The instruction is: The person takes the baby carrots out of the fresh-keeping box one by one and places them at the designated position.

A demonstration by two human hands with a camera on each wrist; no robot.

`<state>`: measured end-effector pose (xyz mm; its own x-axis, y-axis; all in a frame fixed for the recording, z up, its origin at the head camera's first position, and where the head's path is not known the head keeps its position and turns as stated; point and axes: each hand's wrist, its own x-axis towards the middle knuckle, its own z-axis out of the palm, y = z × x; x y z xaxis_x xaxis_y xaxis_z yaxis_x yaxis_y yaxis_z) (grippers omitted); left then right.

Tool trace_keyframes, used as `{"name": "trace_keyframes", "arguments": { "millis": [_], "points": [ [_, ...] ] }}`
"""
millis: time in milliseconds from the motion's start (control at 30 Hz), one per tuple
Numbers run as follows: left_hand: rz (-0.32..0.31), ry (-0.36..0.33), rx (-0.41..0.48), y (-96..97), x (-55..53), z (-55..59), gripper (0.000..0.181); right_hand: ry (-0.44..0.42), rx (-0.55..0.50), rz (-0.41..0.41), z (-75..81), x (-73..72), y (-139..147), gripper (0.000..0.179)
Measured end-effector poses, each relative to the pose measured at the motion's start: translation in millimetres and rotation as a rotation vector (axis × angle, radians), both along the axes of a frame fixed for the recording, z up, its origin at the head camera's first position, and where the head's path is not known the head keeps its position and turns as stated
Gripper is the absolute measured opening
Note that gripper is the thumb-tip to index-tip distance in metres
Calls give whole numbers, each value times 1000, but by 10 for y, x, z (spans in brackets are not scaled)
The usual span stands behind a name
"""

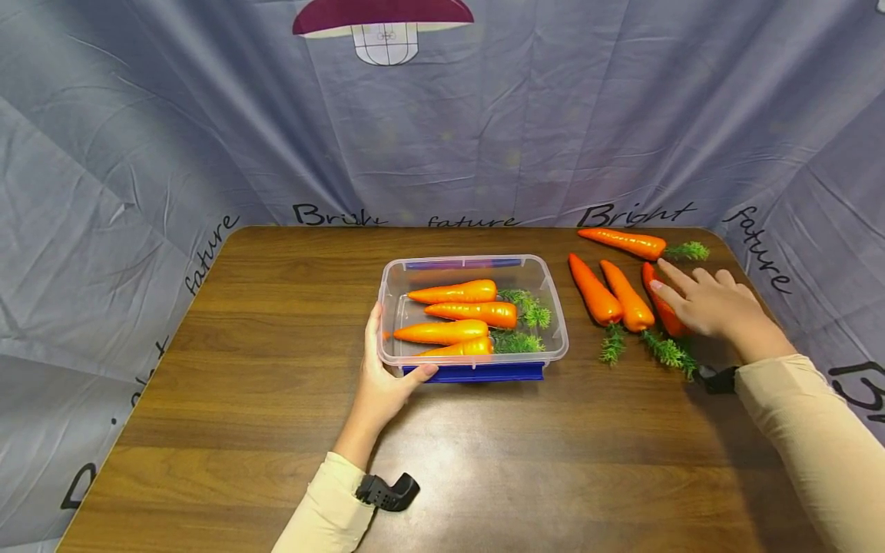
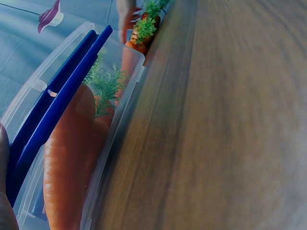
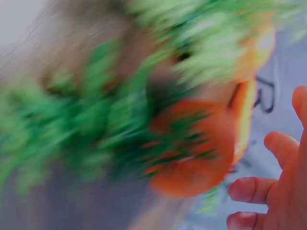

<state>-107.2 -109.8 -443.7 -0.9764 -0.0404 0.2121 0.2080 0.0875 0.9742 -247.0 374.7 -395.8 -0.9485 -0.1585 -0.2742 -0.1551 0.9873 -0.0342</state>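
The head camera looks forward and down on the counter (image 1: 242,369) from above. The left wrist's sits low, close beside the box (image 1: 498,372), facing along its side; the right wrist's is very near the loose carrots (image 3: 220,129) (which the head view shares).

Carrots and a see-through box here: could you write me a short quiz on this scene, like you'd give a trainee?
1. True or false: the left hand grips the clear box.
2. How many carrots lie on the table outside the clear box? A) two B) four C) seven
3. Fill in the colour: the latch on the side nearest the person is ____.

Key: 1 true; 2 B; 3 blue.
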Motion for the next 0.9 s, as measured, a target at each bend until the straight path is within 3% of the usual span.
{"name": "trace_keyframes", "arguments": {
  "millis": [133,367,533,900],
  "points": [
    [8,-7,-5,-7,-15,-45,117,81,-26,34,178,30,-251,73],
    [20,21,-20,-51,-106,-297,116,262,-110,182,431,162,-836,63],
    [30,18,-40,-54,-107,-306,115,350,-162,333,502,245,-1223,59],
    [12,-1,-7,-38,-105,-272,119,317,-162,528,416,259,-1851,61]
  ]
}}
